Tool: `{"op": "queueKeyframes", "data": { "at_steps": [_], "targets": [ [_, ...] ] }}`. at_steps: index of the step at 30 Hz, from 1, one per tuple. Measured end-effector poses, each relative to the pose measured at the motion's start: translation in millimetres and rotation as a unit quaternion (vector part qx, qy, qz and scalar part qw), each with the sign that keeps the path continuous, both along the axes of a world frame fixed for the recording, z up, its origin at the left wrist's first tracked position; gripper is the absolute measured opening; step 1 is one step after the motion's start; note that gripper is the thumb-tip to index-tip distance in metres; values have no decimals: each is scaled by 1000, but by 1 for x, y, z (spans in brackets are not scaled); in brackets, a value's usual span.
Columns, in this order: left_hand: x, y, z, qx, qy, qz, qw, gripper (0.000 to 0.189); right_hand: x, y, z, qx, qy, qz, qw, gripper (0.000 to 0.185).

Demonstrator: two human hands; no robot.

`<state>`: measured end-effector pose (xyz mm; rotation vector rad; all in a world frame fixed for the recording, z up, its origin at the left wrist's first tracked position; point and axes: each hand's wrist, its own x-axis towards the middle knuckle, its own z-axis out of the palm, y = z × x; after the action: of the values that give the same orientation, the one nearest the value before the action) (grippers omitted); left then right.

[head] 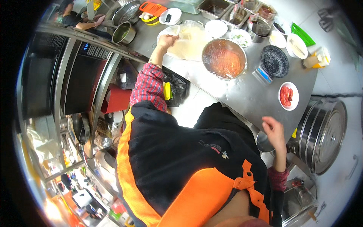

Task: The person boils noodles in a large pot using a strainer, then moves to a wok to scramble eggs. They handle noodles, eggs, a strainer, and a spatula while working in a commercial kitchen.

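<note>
My left hand (167, 41) reaches to the far left of the steel table and grips the near edge of a clear plastic bag (190, 42) with pale contents. Right of the bag stands a round metal bowl (224, 59) of orange-red food under cling film. My right hand (273, 130) hovers by the table's near right edge, fingers loosely bent, with nothing visible in it. Nearest to it is a white bowl of sliced red food (288, 96), perhaps tomato. A black speckled bowl (274, 61) rests on a digital kitchen scale (263, 75).
Behind are white bowls, one with chopped greens (240, 38), and steel food pans (215, 8). A steel pot (124, 32) stands far left. At right is a large lidded steel container (323, 136). Microwave ovens (85, 76) fill a left rack. Another person (79, 22) is beyond it.
</note>
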<state>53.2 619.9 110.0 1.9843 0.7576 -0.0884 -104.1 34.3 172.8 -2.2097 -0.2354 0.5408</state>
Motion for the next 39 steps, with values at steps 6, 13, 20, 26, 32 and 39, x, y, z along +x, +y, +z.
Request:
{"op": "queueKeyframes", "data": {
  "at_steps": [6,13,20,26,32,39],
  "targets": [
    [-34,-5,33,-277,-155,28,948,23,134,122,52,77,-90,168,979,24],
    [-69,-65,55,-51,-157,-226,960,22,252,313,11,141,-205,333,910,20],
    [-73,-70,50,81,-85,-331,937,18,269,426,-31,-43,-31,438,898,18],
    [-59,-32,49,358,-244,-25,901,27,285,428,-14,-400,-258,463,747,21],
    [-21,-1,44,300,-277,-49,912,38,275,485,-54,-314,-171,440,824,32],
    [-11,41,66,208,-331,-64,918,46,227,537,-126,-286,-236,101,923,70]
  ]
}}
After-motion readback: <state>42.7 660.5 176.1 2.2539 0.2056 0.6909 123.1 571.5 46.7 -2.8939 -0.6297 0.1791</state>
